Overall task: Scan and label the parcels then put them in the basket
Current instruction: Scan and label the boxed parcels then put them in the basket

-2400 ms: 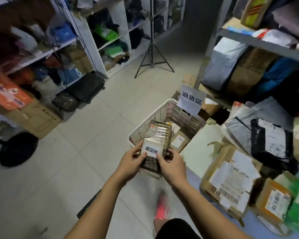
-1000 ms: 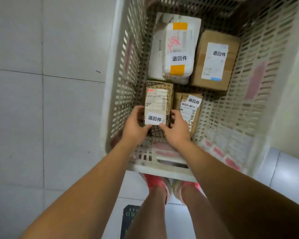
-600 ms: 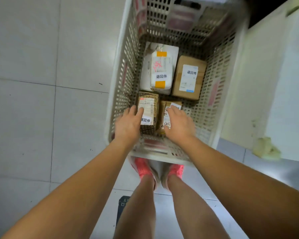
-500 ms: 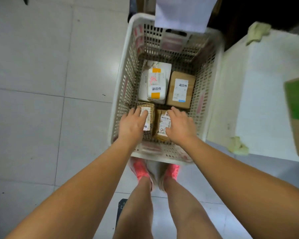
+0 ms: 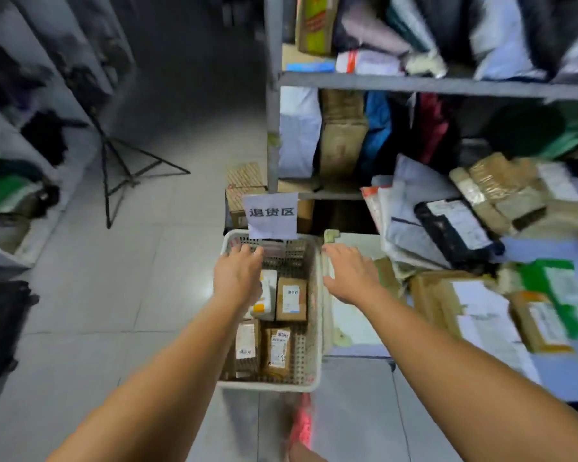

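Head view, blurred by motion. Shows a white slotted basket (image 5: 267,385) standing on the tiled floor (image 5: 114,295).

Carries four parcels inside the basket, each with a white label facing up:
- patterned parcel (image 5: 246,345) at the near left of the basket
- near brown box (image 5: 278,348) just beside it at the near right
- white parcel (image 5: 268,291) with orange tape at the far left
- far brown box (image 5: 291,298) at the far right

Places the left hand (image 5: 237,275) above the far left part of the basket, released, fingers extended, grasping nothing, partly covering the white parcel. Places the right hand (image 5: 351,275) above the right rim of the basket, likewise released, fingers spread, grasping nothing; impossible to tell contact with the rim.

Displays a paper sign (image 5: 271,215) with printed characters at the far rim of the basket. Includes a pale bench (image 5: 346,323) just beside the right wall of the basket, loaded with more parcels, among them a black mailer (image 5: 454,225). Includes a shelf rack (image 5: 414,83) stuffed with packages beyond the basket to its right, and a tripod (image 5: 124,168) well apart to the left of the basket.
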Action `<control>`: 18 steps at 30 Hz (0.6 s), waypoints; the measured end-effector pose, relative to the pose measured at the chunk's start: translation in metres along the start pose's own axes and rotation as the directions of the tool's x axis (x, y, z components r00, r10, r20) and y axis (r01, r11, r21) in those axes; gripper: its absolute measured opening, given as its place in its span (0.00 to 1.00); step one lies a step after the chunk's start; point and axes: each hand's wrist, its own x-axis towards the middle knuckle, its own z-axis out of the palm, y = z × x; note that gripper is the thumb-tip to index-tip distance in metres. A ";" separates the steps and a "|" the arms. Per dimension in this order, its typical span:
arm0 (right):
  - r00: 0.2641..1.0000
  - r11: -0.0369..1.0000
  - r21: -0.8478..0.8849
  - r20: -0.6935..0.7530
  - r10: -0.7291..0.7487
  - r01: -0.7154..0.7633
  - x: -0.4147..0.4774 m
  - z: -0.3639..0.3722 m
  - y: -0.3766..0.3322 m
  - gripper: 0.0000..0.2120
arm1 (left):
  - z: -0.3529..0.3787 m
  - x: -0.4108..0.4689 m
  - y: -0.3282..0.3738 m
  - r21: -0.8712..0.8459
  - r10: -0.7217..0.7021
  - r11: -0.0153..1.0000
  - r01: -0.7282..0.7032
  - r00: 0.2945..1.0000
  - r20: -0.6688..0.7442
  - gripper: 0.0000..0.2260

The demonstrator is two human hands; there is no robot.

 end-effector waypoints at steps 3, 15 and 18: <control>0.995 0.997 0.029 -0.075 0.068 -0.066 -0.047 -0.039 0.016 0.29 | -0.048 -0.017 0.024 -0.006 0.042 0.999 -0.042 0.998 -0.050 0.24; 0.937 0.955 0.106 -0.190 0.292 -0.276 -0.219 -0.116 0.136 0.27 | -0.150 -0.098 0.183 0.016 0.239 0.971 -0.239 0.961 -0.136 0.22; 0.918 0.938 0.130 -0.203 0.342 -0.320 -0.243 -0.127 0.187 0.27 | -0.162 -0.098 0.241 0.043 0.257 0.966 -0.254 0.959 -0.118 0.23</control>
